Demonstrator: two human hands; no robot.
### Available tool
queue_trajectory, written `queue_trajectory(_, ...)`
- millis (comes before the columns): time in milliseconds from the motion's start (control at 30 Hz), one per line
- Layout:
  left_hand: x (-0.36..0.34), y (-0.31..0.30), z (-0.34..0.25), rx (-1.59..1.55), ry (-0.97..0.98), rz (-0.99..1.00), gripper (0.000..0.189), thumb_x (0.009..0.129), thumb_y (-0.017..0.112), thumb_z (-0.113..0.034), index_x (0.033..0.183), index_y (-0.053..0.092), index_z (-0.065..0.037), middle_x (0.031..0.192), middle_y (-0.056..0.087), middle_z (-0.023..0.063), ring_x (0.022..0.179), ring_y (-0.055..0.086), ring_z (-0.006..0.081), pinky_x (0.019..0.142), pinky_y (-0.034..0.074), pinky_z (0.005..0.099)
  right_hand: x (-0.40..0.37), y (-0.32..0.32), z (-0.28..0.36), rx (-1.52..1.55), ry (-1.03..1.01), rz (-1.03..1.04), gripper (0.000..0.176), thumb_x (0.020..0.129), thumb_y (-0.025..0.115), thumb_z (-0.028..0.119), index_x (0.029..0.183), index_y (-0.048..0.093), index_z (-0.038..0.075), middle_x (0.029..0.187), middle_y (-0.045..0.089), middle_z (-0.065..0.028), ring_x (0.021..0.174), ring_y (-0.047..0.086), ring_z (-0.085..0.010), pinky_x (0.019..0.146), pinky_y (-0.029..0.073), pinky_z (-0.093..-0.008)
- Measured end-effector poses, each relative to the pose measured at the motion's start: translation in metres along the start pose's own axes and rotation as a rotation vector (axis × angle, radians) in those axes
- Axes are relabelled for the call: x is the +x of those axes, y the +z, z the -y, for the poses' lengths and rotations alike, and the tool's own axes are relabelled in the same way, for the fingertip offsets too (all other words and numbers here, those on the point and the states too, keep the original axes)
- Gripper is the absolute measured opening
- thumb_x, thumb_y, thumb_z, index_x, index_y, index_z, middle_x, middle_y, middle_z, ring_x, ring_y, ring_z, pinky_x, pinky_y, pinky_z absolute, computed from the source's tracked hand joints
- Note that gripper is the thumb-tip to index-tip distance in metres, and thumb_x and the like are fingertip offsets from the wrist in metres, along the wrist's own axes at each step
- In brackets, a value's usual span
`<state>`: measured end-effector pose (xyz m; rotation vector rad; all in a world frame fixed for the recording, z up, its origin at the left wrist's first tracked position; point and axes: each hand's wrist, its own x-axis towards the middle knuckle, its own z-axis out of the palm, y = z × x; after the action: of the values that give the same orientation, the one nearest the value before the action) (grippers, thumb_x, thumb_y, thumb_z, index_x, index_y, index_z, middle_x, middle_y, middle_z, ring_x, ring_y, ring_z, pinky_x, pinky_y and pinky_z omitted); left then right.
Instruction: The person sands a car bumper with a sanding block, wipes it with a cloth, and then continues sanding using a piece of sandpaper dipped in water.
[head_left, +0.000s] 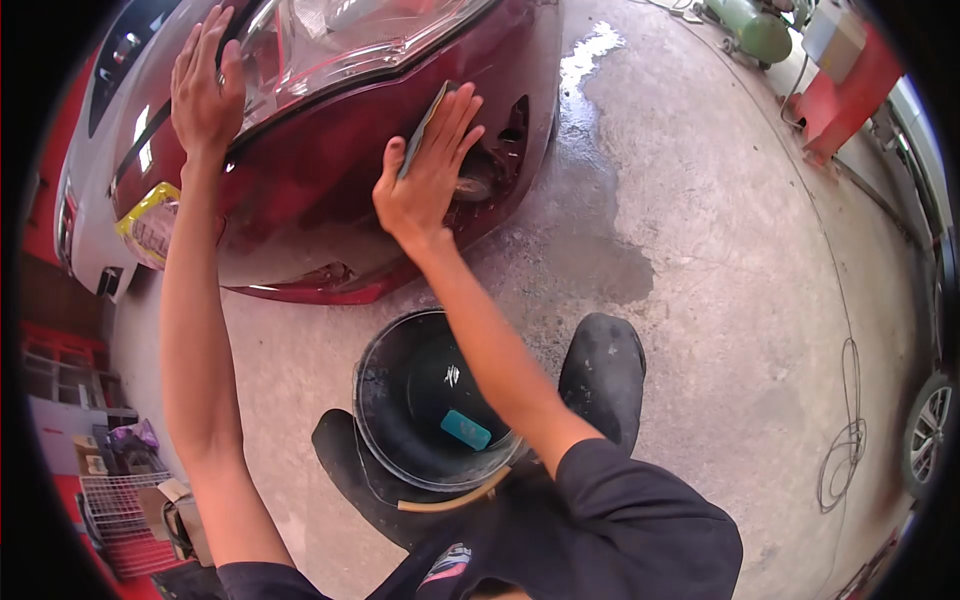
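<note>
My left hand (207, 100) is raised at the upper left, its fingers stretched out over the dark red front of a car, beside the headlight (325, 40); nothing shows in it. Flat against the dark red bumper (310, 190) lies my right hand (430, 185), fingers extended over a thin greyish sheet that looks like sandpaper (414, 148). The sheet's edge shows between thumb and forefinger. Below my right forearm, a black bucket (363, 385) stands between my legs. A teal block (465, 430) lies in it.
Wet patches (600, 260) mark the concrete floor. A yellow-edged plate (150, 225) is on the car's front. A wire rack (125, 520) with boxes stands lower left. At right are a loose cable (845, 460), a red post (850, 95) and a green tank (760, 38).
</note>
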<state>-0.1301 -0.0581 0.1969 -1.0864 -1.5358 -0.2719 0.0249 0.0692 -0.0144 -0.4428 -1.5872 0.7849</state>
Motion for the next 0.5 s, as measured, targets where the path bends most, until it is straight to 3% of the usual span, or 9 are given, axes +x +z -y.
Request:
queue_trajectory(67, 0.001, 0.003, 0.002, -0.010, -0.001, 0.007, 0.041, 0.109, 0.050, -0.026, 0.147, 0.064, -0.018, 0.152, 0.063, 0.0033, 0.146, 0.054, 0.0304, 0.121, 0.040, 0.0431, 0.053, -0.009, -0.029, -0.064, -0.031, -0.027, 0.069, 0.114, 0.032, 0.030, 0.166, 0.011, -0.011, 0.174, 0.012, -0.0320, 0.162, 0.009, -0.0490, 0.130, 0.006, -0.0637)
queue_trajectory(167, -0.003, 0.004, 0.004, -0.041, -0.004, 0.004, 0.042, 0.109, 0.051, -0.027, 0.147, 0.063, -0.018, 0.152, 0.063, 0.0030, 0.146, 0.053, 0.0302, 0.121, 0.039, 0.0434, 0.112, -0.006, -0.053, 0.059, 0.312, 0.016, 0.069, 0.114, 0.032, 0.030, 0.165, 0.010, -0.011, 0.174, 0.013, -0.0314, 0.162, 0.009, -0.0486, 0.129, 0.007, -0.0648)
queue_trajectory(200, -0.004, 0.006, 0.005, -0.035, -0.006, -0.004, 0.042, 0.109, 0.051, -0.027, 0.148, 0.063, -0.018, 0.152, 0.063, 0.0030, 0.146, 0.053, 0.0302, 0.121, 0.039, 0.0434, 0.086, 0.010, -0.068, -0.286, 0.112, 0.048, 0.071, 0.113, 0.032, 0.031, 0.165, 0.010, -0.012, 0.175, 0.013, -0.0303, 0.162, 0.010, -0.0499, 0.130, 0.007, -0.0643)
queue_trajectory(233, -0.001, 0.006, 0.007, -0.028, -0.002, -0.014, 0.042, 0.109, 0.051, -0.027, 0.148, 0.063, -0.018, 0.152, 0.063, 0.0030, 0.146, 0.053, 0.0302, 0.121, 0.039, 0.0433, 0.058, 0.001, -0.023, 0.040, 0.195, -0.116, 0.071, 0.112, 0.034, 0.029, 0.164, 0.010, -0.013, 0.173, 0.012, -0.0336, 0.161, 0.010, -0.0530, 0.130, 0.008, -0.0639)
queue_trajectory(300, 0.000, 0.005, 0.008, -0.017, 0.015, -0.019, 0.042, 0.109, 0.051, -0.027, 0.147, 0.063, -0.017, 0.152, 0.063, 0.0034, 0.145, 0.054, 0.0304, 0.120, 0.040, 0.0429, -0.013, 0.011, 0.025, -0.033, 0.087, -0.098, 0.071, 0.112, 0.036, 0.027, 0.164, 0.010, -0.013, 0.171, 0.012, -0.0378, 0.160, 0.009, -0.0560, 0.129, 0.009, -0.0638)
queue_trajectory(400, 0.000, 0.003, 0.007, -0.043, 0.030, -0.017, 0.041, 0.109, 0.051, -0.028, 0.146, 0.064, -0.017, 0.151, 0.064, 0.0041, 0.144, 0.054, 0.0307, 0.120, 0.040, 0.0430, 0.002, 0.006, -0.005, -0.119, -0.006, -0.047, 0.073, 0.111, 0.039, 0.024, 0.165, 0.008, -0.013, 0.171, 0.010, -0.0402, 0.160, 0.008, -0.0568, 0.129, 0.009, -0.0636)
queue_trajectory(500, -0.001, 0.008, 0.009, -0.048, 0.010, -0.032, 0.040, 0.108, 0.051, -0.028, 0.144, 0.065, -0.017, 0.149, 0.065, 0.0053, 0.143, 0.055, 0.0313, 0.119, 0.041, 0.0433, 0.095, -0.007, -0.068, -0.409, 0.132, 0.256, 0.074, 0.112, 0.039, 0.025, 0.165, 0.006, -0.013, 0.171, 0.009, -0.0398, 0.160, 0.006, -0.0566, 0.130, 0.009, -0.0631)
